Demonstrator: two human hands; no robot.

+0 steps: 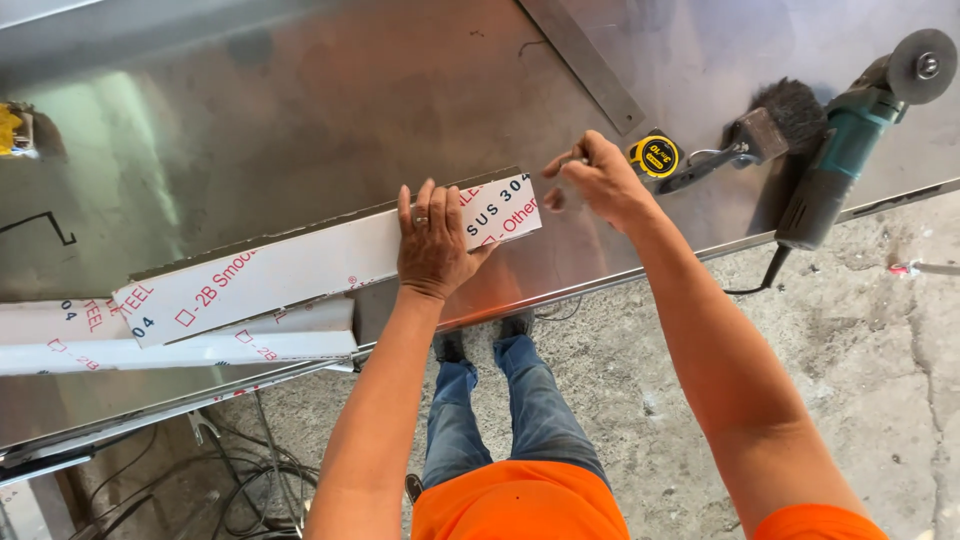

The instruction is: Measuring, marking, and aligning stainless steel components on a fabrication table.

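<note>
So my left hand (432,243) lies flat, fingers spread, on the film-covered steel strip (300,268); right hand (597,180) fingertips pinched shut just beyond its end, can't tell on what.

Steel bench (300,120) carries film-covered strips (300,270), tape measure (655,156), brush (770,125), grinder (850,130).

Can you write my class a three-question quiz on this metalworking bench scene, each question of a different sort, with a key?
1. True or false: the left hand lies flat on the film-covered metal strip.
2. Which tool lies nearest the right hand? A) angle grinder B) tape measure C) brush
3. Fill in: the right hand pinches something at the strip's ____ end, the one nearer the tape measure.

Key
1. True
2. B
3. right; what the fingers pinch is too small to tell.
</note>
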